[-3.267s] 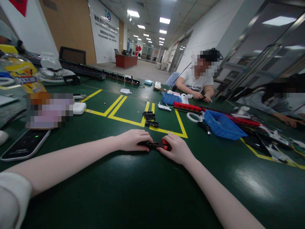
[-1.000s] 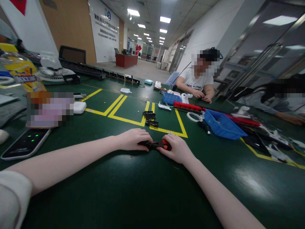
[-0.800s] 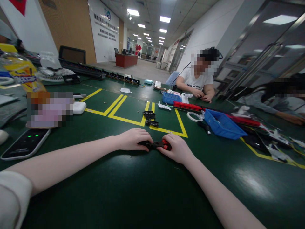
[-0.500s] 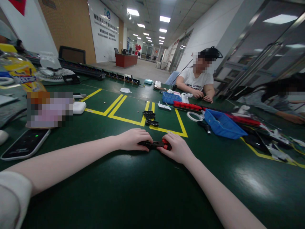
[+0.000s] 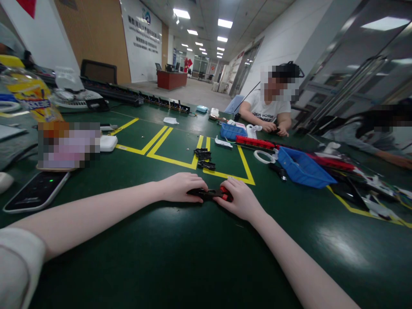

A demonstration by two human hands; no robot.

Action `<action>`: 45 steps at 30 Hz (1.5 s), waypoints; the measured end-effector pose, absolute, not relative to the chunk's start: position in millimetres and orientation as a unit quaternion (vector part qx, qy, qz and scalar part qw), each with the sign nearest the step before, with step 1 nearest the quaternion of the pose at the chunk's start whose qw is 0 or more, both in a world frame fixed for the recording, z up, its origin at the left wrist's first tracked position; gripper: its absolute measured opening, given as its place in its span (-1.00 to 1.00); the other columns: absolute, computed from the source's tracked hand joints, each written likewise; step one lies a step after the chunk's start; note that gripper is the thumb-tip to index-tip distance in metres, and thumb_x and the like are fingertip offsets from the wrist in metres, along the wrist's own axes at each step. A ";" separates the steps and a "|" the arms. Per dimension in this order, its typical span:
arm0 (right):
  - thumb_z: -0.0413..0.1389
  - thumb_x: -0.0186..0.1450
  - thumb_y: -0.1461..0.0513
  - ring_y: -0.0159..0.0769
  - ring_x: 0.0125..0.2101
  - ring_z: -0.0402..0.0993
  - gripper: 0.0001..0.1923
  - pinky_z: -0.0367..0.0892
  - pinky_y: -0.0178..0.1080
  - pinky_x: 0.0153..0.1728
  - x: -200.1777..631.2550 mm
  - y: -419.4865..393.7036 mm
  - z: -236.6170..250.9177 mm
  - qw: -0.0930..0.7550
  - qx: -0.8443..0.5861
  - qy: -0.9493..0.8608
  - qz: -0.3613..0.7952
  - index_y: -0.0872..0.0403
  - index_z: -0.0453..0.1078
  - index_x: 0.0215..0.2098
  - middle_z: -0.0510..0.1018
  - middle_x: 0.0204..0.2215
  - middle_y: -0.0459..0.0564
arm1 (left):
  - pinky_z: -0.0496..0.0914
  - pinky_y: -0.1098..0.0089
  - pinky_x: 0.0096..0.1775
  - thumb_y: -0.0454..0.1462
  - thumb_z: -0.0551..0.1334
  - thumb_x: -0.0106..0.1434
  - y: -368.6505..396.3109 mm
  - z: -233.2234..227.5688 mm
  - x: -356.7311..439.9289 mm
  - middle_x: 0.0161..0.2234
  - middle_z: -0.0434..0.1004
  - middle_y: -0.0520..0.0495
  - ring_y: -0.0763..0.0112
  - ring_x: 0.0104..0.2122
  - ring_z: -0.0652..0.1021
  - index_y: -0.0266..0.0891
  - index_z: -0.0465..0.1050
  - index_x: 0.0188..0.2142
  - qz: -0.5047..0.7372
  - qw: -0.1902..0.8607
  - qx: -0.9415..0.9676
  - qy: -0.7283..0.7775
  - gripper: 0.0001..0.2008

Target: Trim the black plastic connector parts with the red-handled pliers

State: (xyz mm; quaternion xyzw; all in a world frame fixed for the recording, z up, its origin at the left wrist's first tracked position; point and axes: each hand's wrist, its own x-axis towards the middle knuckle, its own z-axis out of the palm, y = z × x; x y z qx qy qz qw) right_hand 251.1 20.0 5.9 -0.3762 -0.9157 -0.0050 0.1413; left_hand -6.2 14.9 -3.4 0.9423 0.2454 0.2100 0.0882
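Observation:
Low over the green table [image 5: 154,257], both hands meet around dark items. My right hand [image 5: 240,197] is wrapped round the red handles of a pair of pliers [image 5: 215,195], whose dark jaws point left. In my left hand [image 5: 180,188] the fingers are closed on a small black part [image 5: 196,193], mostly hidden under them. The jaws reach the part near my left fingertips; whether they bite on it I cannot tell. Just beyond the hands, several similar black parts [image 5: 206,165] lie in a loose group across the yellow tape.
To the right stand a blue bin [image 5: 304,171], a white tape ring [image 5: 264,157] and red strips [image 5: 255,142]. A smaller blue basket [image 5: 232,131] is farther back. At left are a phone-like device [image 5: 37,191], a white case [image 5: 108,143] and a drink bottle [image 5: 32,96]. A co-worker [image 5: 268,107] sits opposite.
The whole view has shifted very slightly. Both hands keep their hold on the pliers and the black part, with no clear movement between them.

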 end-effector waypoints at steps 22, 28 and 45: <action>0.12 0.26 0.01 -0.21 -0.35 0.38 -0.72 0.23 -0.21 -0.35 251.5 19.4 6.8 0.150 -0.373 -0.916 -0.007 0.04 0.29 -0.38 0.46 -0.37 0.02 | 0.35 0.35 -0.17 -0.17 0.25 0.31 14.8 -2.6 -6.9 -0.17 0.53 -0.10 0.28 -0.19 0.51 -0.19 0.40 -0.06 0.218 0.115 0.939 0.240 -0.75; 0.13 0.25 0.01 -0.22 -0.37 0.37 -0.72 0.23 -0.22 -0.36 251.4 18.5 5.9 0.146 -0.379 -0.914 -0.014 0.05 0.28 -0.38 0.46 -0.38 0.02 | 0.35 0.36 -0.17 -0.18 0.27 0.29 15.5 -3.7 -7.0 -0.17 0.52 -0.10 0.28 -0.17 0.50 -0.19 0.40 -0.06 0.219 0.124 0.936 0.246 -0.75; 0.13 0.25 0.01 -0.20 -0.33 0.40 -0.73 0.24 -0.20 -0.32 252.3 20.2 3.9 0.165 -0.370 -0.914 -0.017 0.04 0.30 -0.37 0.48 -0.35 0.03 | 0.31 0.21 0.04 -0.29 0.28 0.19 12.0 2.0 -5.7 -0.05 0.49 -0.15 0.22 -0.05 0.48 -0.22 0.41 -0.09 0.253 0.105 0.934 0.231 -0.73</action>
